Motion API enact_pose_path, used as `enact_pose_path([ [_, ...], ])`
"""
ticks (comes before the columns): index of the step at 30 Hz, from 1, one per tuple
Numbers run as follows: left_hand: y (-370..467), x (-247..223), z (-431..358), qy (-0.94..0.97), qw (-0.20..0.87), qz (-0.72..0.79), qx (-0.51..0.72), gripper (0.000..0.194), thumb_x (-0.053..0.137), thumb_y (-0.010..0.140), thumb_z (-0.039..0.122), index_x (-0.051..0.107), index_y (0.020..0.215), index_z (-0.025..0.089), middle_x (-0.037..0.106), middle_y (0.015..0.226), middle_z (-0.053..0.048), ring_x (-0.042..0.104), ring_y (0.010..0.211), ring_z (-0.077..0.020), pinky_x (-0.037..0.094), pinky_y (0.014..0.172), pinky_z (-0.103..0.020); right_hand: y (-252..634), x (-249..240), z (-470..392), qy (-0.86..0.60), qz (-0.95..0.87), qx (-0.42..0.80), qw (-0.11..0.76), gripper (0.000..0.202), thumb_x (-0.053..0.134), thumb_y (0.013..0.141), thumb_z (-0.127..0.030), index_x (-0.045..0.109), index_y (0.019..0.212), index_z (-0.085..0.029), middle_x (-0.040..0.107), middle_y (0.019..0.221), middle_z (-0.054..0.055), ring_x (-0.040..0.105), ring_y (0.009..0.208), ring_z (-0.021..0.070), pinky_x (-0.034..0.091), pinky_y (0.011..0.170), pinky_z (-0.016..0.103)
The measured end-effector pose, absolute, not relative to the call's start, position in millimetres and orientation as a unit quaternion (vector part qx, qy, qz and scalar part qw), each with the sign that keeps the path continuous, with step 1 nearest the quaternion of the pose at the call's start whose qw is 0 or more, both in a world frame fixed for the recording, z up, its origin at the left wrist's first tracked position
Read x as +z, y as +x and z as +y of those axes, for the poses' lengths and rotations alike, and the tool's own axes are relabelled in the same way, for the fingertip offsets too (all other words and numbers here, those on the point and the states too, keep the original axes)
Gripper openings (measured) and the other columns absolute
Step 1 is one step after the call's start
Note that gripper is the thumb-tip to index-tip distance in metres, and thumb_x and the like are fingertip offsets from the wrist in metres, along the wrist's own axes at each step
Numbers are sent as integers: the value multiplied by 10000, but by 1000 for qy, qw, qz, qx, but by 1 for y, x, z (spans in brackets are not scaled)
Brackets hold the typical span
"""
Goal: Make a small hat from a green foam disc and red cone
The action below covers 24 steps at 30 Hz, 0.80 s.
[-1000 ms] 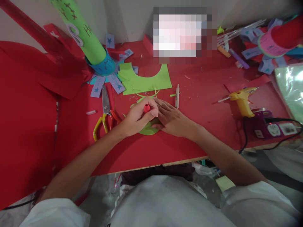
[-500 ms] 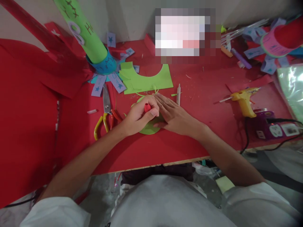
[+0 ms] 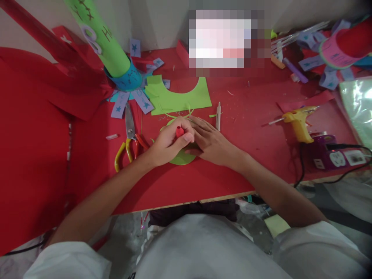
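Grn disc [image 3: 183,158], scissors [image 3: 130,126] on tbl [image 3: 186,186]

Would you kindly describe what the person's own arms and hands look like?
The left hand and right hand are bare, with no gloves, and no watch or bracelet shows on either wrist. The forearms are uncovered up to loose, short, whitish sleeves; no markings or cables show on them.

Yellow glue gun [image 3: 300,126] by purple power block [image 3: 326,155], metal-bladed scissors [image 3: 130,123], green tube [image 3: 114,56] — lettered — in blue ring [image 3: 128,79]
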<state>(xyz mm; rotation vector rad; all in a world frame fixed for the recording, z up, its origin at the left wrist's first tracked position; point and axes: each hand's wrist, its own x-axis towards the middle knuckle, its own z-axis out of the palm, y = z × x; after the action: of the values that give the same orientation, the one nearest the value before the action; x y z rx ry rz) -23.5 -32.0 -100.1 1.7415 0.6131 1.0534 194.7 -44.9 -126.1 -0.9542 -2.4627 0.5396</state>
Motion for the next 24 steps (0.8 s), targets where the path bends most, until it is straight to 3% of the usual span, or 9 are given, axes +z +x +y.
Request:
enact_pose_path([
  [5,-24,-100,-33,719,483,242,437,339,606,1089,538,599,961,224,614,841,-17,609,852,-175,478,788,-356,189,-128,-43,-333,-884,202,259,532,615,1091,-399,572,1588,-214,628,1620,164,506,1596,375,468,1302,663],
  [24,-23,-102,-30,719,493,227,433,323,600,1091,535,600,996,227,639,917,-24,631,890,-170,503,843,-362,190,-131,-47,-340,-886,211,233,667,602,1086,-493,479,1661,-178,483,1733,207,387,1670,380,358,1346,717],
])
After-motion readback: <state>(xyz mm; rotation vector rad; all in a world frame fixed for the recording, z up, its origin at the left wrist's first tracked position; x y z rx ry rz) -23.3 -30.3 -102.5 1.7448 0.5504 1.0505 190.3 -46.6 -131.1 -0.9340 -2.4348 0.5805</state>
